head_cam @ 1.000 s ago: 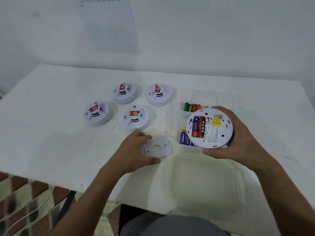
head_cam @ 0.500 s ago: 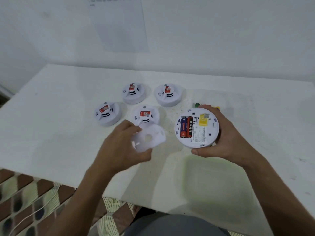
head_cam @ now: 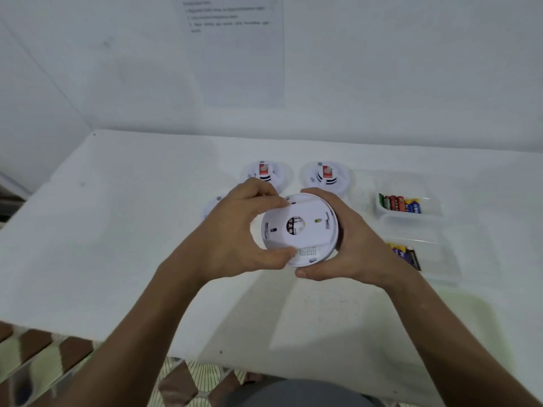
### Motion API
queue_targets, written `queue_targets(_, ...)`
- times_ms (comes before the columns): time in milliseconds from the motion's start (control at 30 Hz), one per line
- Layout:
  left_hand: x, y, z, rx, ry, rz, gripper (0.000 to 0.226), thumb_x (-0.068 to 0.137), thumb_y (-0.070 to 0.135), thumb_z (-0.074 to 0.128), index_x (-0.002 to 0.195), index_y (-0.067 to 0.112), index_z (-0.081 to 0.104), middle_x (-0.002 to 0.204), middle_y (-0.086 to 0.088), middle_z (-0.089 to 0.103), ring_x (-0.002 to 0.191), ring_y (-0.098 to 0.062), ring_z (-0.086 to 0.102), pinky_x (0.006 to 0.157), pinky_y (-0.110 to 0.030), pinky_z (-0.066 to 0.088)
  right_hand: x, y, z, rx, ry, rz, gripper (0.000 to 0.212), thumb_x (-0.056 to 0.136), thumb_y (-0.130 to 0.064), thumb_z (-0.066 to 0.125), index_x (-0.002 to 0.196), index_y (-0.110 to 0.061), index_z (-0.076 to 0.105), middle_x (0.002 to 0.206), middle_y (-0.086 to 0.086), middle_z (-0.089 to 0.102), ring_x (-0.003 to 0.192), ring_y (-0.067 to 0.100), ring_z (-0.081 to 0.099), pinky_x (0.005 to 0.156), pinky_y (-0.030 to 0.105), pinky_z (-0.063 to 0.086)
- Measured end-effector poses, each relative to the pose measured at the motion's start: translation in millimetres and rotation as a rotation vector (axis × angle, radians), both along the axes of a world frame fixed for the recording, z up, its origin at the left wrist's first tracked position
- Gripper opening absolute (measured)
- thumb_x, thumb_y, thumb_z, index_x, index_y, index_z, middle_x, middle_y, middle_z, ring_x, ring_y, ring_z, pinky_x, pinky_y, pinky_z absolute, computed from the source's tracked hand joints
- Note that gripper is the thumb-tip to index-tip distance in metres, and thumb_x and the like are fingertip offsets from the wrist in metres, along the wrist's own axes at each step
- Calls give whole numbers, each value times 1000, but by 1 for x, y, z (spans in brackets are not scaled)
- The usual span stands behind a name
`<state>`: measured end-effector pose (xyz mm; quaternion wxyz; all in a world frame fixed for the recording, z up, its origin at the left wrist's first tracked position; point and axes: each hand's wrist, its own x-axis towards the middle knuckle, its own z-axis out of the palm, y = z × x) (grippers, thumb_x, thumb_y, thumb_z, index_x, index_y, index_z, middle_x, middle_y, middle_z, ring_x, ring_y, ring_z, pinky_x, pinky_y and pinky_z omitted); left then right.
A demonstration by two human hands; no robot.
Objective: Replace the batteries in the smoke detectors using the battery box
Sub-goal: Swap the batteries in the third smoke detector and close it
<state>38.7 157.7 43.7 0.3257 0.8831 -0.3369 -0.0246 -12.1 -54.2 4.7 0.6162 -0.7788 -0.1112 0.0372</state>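
Both hands hold 1 smoke detector [head_cam: 305, 230] in the air above the middle of the white table [head_cam: 117, 230], its underside turned up toward the camera so the fit can be watched. The right hand [head_cam: 349, 245] cups the detector's rim from the right, thumb under the near edge and fingers curled over the far edge, apparently to steady the body. The left hand [head_cam: 235, 233] pinches the mounting plate [head_cam: 293, 227] between thumb at the near side and curled fingers at the far side, laying it over the battery side; I judge this is the closing step, with the plate about to be seated or twisted home, though whether it has locked cannot be told.

2 more smoke detectors [head_cam: 266, 174] stand face up toward the table's far edge, and part of another shows behind the left hand. The clear battery box [head_cam: 435, 230] lies near the right edge, within easy reach, with 1 row of batteries [head_cam: 399, 203] in its far compartment and another in its near compartment.
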Motion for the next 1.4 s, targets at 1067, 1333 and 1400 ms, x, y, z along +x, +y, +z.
queue_targets(1067,68,121,-22,-145,425,-109,67,53,34,80,118,41,65,107,8,73,81,-22,72,70,-41,60,37,116,-8,-9,37,-69,94,58,-4,90,138,-21,45,128,-11,61,122,9,56,90,21,51)
queue_targets(1333,77,120,-23,-255,440,-115,64,55,37,80,116,45,60,102,14,68,81,-14,67,62,-22,51,45,122,-18,-366,-78,-199,103,51,-28,95,136,-32,36,132,-10,40,123,9,44,89,20,48)
queue_targets(1400,77,119,-23,-324,454,-130,72,57,36,82,124,39,57,106,13,67,86,-16,66,65,-24,53,47,120,-18,-464,-86,-199,107,55,-32,92,139,-42,28,135,-18,36,123,7,39,91,17,43)
